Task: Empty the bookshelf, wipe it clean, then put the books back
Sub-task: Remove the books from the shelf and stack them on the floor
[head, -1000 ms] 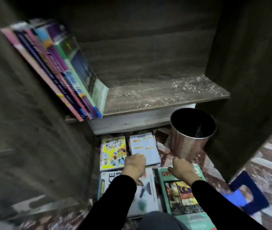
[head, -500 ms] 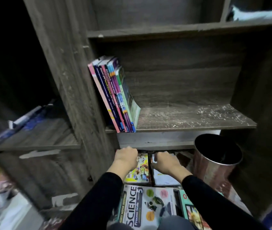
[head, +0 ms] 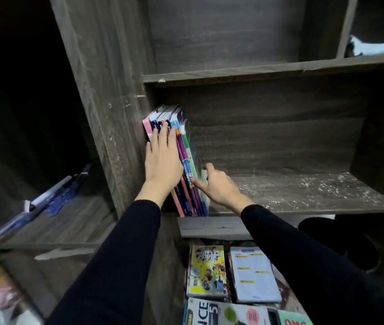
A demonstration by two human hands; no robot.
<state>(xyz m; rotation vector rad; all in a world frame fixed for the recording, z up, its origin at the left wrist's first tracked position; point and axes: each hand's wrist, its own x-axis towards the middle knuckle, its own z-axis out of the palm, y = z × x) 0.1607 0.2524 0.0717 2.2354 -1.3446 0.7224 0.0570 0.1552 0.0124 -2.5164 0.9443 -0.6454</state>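
Observation:
A row of several thin books [head: 187, 160] stands leaning against the left wall of the dark wooden bookshelf [head: 303, 192], spines facing me. My left hand [head: 162, 160] lies flat on the spines with its fingers straight. My right hand [head: 219, 186] is at the row's right side, low down. Its thumb is on the spines and its fingers reach along the outer cover. The shelf board to the right of the books is bare and speckled with pale dust.
On the floor below lie a yellow book [head: 207, 270], a white one [head: 254, 275] and a science book [head: 221, 311]. A dark bin [head: 340, 242] stands at the lower right. The left compartment [head: 45, 202] holds flat items. Something white [head: 378, 48] sits on the upper shelf.
Both hands rose from the books on the floor up to the shelf and now touch the leaning row of books. My view tilted up with them.

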